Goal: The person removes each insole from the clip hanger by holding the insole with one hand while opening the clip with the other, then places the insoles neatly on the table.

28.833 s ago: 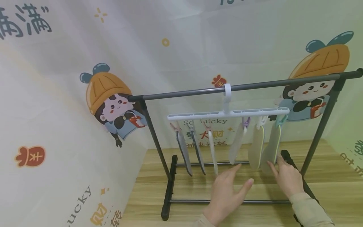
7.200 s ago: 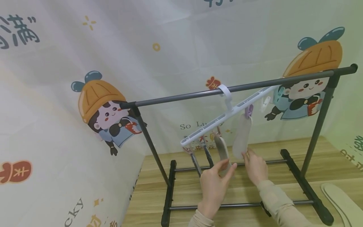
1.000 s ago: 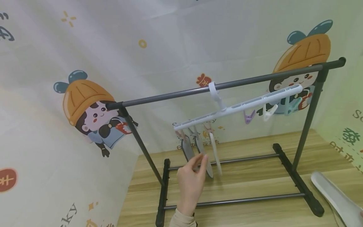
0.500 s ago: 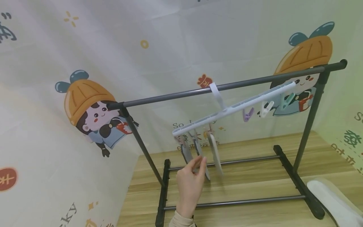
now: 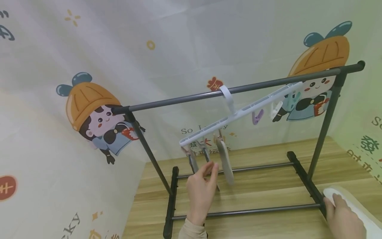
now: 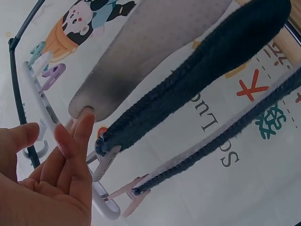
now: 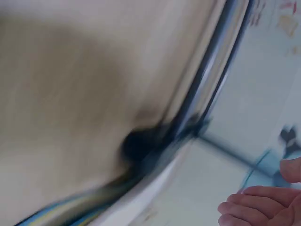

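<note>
A white clip hanger (image 5: 209,129) hangs tilted from the rack's bar, left end lower. On its lower half, pinkish and grey clips hold two dark-lined insoles (image 6: 202,80) and a light grey insole (image 5: 225,161). Purple (image 5: 257,117), white (image 5: 276,109) and teal clips (image 5: 293,101) dangle without insoles. My left hand (image 5: 200,194) is just in front of the hanging insoles, partly hiding the dark-lined pair; its thumb and fingers hold nothing. At the right, my right hand (image 5: 344,217) is over a white insole (image 5: 368,220) lying on other insoles, fingers extended and gripping nothing.
The dark metal rack (image 5: 191,98) stands on a wood-grain table (image 5: 262,191), its feet and lower bars crossing the space under the hanger. A printed cloth (image 5: 179,59) covers the walls behind and at the sides.
The white insole, earlier lifted at the right edge, now lies on the others. My right hand has come into view from the right. The hanger has swung, left end lower. My left hand stays put.
</note>
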`<act>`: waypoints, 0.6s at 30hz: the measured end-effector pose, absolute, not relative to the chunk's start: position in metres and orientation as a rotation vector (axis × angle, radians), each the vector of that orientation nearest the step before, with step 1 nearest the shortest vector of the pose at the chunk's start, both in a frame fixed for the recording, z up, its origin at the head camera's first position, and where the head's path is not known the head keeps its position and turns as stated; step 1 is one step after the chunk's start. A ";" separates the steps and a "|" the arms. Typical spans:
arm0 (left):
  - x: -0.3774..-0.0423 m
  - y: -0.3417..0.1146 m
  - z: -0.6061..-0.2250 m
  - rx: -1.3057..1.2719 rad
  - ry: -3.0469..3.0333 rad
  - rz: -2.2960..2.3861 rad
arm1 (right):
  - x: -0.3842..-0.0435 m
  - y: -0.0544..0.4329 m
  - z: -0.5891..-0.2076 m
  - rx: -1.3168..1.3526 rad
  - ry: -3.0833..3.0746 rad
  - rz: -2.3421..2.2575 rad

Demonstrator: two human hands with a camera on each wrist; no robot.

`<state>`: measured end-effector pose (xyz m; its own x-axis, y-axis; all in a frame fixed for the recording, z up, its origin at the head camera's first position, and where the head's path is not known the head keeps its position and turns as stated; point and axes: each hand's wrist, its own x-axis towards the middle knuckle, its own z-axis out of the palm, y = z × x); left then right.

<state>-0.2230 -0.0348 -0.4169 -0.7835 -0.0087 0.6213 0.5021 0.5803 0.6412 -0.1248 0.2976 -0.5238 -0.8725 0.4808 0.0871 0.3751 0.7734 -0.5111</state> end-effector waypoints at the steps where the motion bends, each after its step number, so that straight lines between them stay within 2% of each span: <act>1: -0.223 -0.034 -0.416 -0.387 -2.235 -1.148 | -0.132 0.297 -0.532 -0.592 -2.768 0.748; 4: -0.224 -0.031 -0.415 -0.376 -2.238 -1.151 | -0.148 0.274 -0.537 -0.375 -2.772 0.799; 8: -0.223 -0.028 -0.413 -0.385 -2.229 -1.174 | -0.160 0.226 -0.526 -0.213 -2.714 0.788; 18: -0.224 -0.020 -0.405 -0.425 -2.210 -1.171 | -0.195 0.156 -0.514 -0.012 -2.627 0.781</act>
